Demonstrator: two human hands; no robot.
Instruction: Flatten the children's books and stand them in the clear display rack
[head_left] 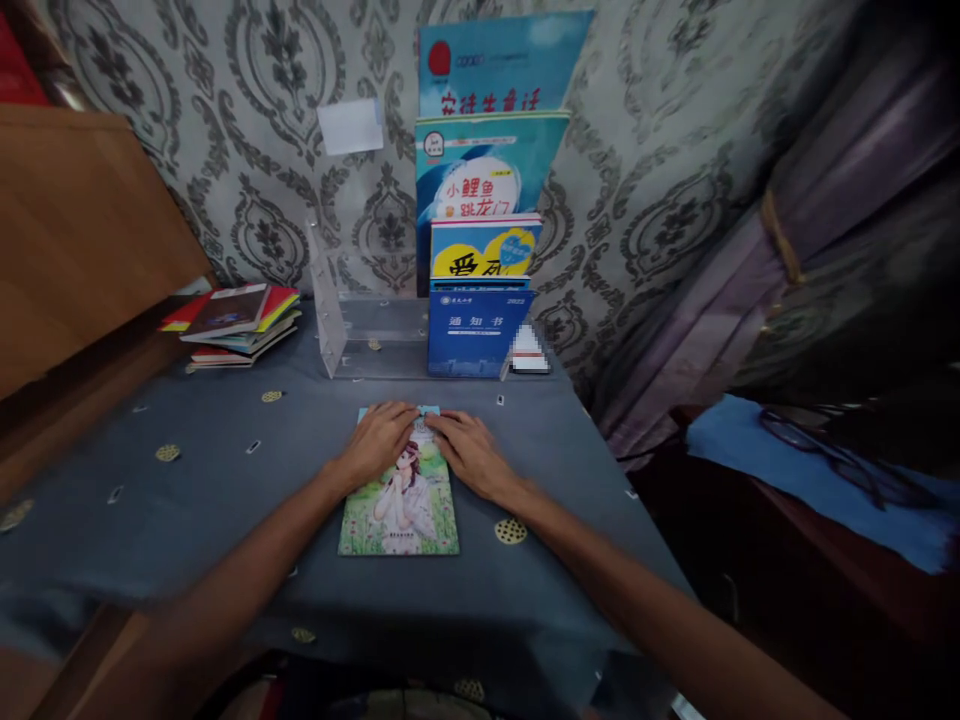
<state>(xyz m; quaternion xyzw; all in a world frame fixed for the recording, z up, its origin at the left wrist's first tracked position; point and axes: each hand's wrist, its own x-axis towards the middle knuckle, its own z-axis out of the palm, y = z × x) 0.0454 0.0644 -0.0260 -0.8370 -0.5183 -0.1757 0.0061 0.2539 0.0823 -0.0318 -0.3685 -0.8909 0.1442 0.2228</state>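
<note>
A thin book (pixel 401 510) with a drawn girl on a green cover lies flat on the grey-blue tablecloth (pixel 225 480). My left hand (pixel 379 440) rests palm down on the book's upper left, fingers stretched forward. Palm down too, my right hand (pixel 472 450) covers the upper right, its fingers touching the top edge. Neither hand grips anything. Behind the book stands a clear acrylic rack (pixel 352 335) holding several upright books, a blue one (pixel 478 333) at the front.
A stack of books (pixel 236 322) lies at the table's back left. Patterned wallpaper is behind the rack, with a white note (pixel 350 126) stuck on it. A wooden panel (pixel 75 230) stands at the left, a curtain (pixel 825 230) and a blue cloth (pixel 810 470) at the right.
</note>
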